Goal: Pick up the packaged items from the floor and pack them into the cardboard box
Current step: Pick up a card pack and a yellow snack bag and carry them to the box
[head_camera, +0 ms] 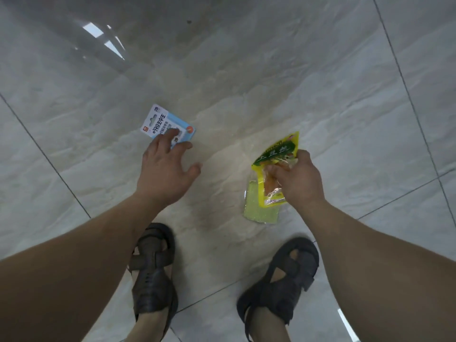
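**Ann:** Glossy grey marble-look floor tiles (222, 70), dark grout lines, ceiling lights glinting off them, and no cardboard box anywhere in shot.

**Bo:** Starting on the left: the left hand (165, 169) is spread, fingers straight, fingertips (174, 132) resting on the near edge of a blue-and-white blister card (160, 119). Nothing gripped there yet.

**Ann:** That card lies flat, just ahead of the hand, its long axis running diagonally up-left to down-right. It looks stiff, with printed card under clear plastic. I'd say it needs an edge lifted or a slide before a pinch.

**Bo:** Moving right: the right hand (296, 178) is curled onto a yellow-and-green snack pouch (276, 154), crinkly glossy film, long axis pointing away and slightly right.

**Ann:** Beneath it, a pale green flat packet (261, 208) sits on the tile, partly covered by the pouch. Whether the fingers catch it too, I can't tell.

**Bo:** Dark strapped sandals (153, 267) stand just behind both items.
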